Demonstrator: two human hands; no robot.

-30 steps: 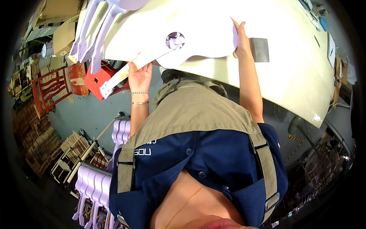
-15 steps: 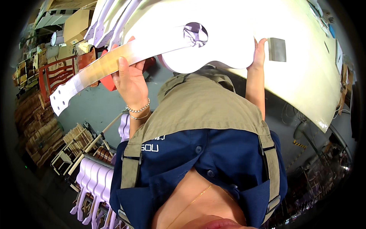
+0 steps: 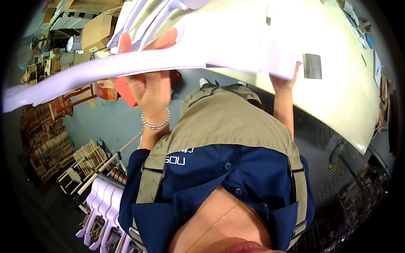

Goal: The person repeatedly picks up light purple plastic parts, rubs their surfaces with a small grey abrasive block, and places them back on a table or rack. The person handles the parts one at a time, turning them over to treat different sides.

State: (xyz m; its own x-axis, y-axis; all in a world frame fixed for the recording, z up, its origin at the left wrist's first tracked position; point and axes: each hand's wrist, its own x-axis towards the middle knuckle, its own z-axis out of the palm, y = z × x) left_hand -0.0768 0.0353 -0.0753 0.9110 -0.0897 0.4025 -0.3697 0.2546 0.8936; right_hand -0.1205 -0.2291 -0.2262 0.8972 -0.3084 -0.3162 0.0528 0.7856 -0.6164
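Purple guitar (image 3: 190, 58) was held by 2 hands over the table's (image 3: 337, 97) near edge, body (image 3: 242, 50) right, neck (image 3: 97, 68) running left past the edge; couldn't tell if it touched the table. Left hand (image 3: 151, 90) was curled partway around the neck, fingertips on the far side. Right hand (image 3: 284, 83) was at the body's right end, fingers mostly hidden, closure unclear. Grey block (image 3: 312, 66) lay just right. Far left: purple necks (image 3: 162, 21), carton (image 3: 98, 33). Near left: purple row (image 3: 103, 202).
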